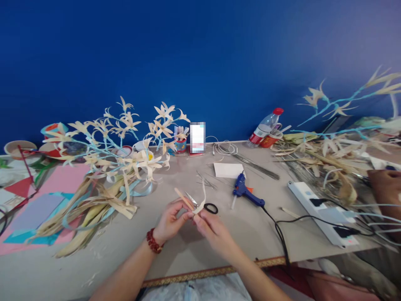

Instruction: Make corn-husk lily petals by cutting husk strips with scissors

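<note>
Strip (204, 196) in fingers (183, 219), lower end hidden; scissors (191, 199) partly covered

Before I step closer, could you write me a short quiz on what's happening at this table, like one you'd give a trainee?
1. True or false: the blue glue gun lies nearer the right hand than the left hand.

2. Pick one: the thin curved strip held at the fingertips is
A: bright red
B: pale cream
C: black

3. Fill in: the beaded bracelet is worn on the ____ wrist.

Key: 1. True. 2. B. 3. Left.
</note>
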`<state>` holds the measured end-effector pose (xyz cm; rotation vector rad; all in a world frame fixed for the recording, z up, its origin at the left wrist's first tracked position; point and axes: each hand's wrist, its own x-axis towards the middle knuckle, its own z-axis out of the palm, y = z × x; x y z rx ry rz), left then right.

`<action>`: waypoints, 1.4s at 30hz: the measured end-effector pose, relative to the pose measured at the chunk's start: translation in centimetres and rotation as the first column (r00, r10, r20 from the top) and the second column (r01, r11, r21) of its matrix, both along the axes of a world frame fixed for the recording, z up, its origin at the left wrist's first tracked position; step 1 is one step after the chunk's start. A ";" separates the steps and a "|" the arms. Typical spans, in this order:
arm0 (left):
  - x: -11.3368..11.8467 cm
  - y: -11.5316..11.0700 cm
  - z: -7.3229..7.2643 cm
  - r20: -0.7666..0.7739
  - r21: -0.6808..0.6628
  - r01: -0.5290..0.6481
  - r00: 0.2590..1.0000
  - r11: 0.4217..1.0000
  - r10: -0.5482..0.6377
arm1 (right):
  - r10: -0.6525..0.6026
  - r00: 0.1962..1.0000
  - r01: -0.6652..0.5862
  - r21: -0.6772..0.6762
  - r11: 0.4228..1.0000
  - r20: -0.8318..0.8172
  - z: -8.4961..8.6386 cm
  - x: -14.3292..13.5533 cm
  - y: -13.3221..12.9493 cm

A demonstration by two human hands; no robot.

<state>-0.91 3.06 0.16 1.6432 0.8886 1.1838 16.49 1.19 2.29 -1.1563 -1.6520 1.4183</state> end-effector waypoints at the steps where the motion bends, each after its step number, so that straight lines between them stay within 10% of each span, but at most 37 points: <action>1: 0.0 0.0 0.0 -0.018 0.014 -0.009 1.000 1.000 0.009 | 0.003 0.998 -0.006 0.050 0.999 0.056 -0.1 -0.2 0.0; 6: -0.2 0.0 -0.2 -0.062 0.058 0.001 0.998 0.998 0.002 | 0.029 0.989 -0.052 -0.160 0.986 -0.142 -0.1 -0.7 0.0; 10: -0.1 0.1 -0.2 -0.035 0.104 0.010 0.999 0.995 -0.007 | -0.021 0.900 -0.243 -0.540 0.806 -0.436 0.5 -0.4 -0.1; 15: 0.0 0.2 -0.4 0.009 0.111 0.024 1.000 0.994 -0.025 | -0.056 0.820 -0.378 -0.613 0.694 -0.570 0.7 0.2 -0.1; 19: 0.0 0.1 -0.8 0.040 0.071 0.006 0.999 0.997 -0.009 | 0.002 0.898 -0.253 -0.511 0.822 -0.440 0.1 0.2 0.1; 23: -0.1 0.0 -0.6 -0.007 0.040 -0.019 1.000 0.999 0.019 | 0.042 0.992 -0.057 -0.134 0.989 -0.116 -0.4 -0.3 0.2; 26: -0.2 0.0 -0.3 -0.042 0.053 0.007 0.999 0.999 -0.005 | 0.059 0.996 -0.064 -0.064 0.996 -0.074 -0.3 -0.4 0.3; 35: -0.6 0.5 -0.4 -0.014 0.067 0.038 0.999 0.997 -0.037 | 0.042 0.915 -0.232 -0.438 0.869 -0.401 1.0 1.2 0.5; 42: -0.1 0.0 0.1 0.026 0.068 0.061 0.998 0.996 -0.062 | 0.062 0.993 -0.071 -0.091 0.993 -0.099 0.0 0.7 0.5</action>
